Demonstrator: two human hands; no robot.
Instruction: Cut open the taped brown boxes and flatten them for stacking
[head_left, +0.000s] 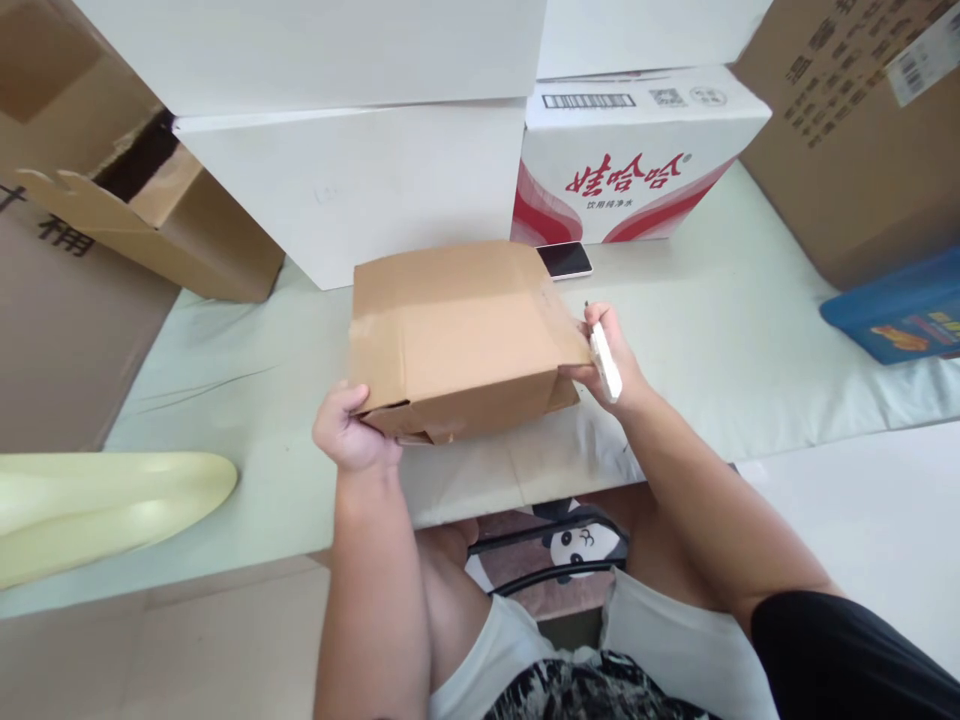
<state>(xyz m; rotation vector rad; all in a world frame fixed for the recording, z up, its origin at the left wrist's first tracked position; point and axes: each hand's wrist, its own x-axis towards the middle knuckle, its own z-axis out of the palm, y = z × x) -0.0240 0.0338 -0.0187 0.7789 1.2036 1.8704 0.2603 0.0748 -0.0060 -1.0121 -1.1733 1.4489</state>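
A brown cardboard box (465, 320) is held tilted above the cloth-covered surface, its broad plain side facing up. My left hand (351, 428) grips its near left corner, thumb on top and fingers underneath. At the right end, my right hand (609, 350) pinches the edge of a flap. Against that palm lies a slim white tool, apparently a box cutter (606, 365), with a small dark tip showing by the thumb. The near side of the box has loose flap edges. Its underside and the fingers beneath are hidden.
Behind the box lie a phone (566, 260) and stacked white cartons (360, 180), one with red print (637, 170). An opened brown carton (202, 220) stands left, above a pale yellow curved object (112, 505). A blue package (900, 315) and large brown carton (847, 150) stand right.
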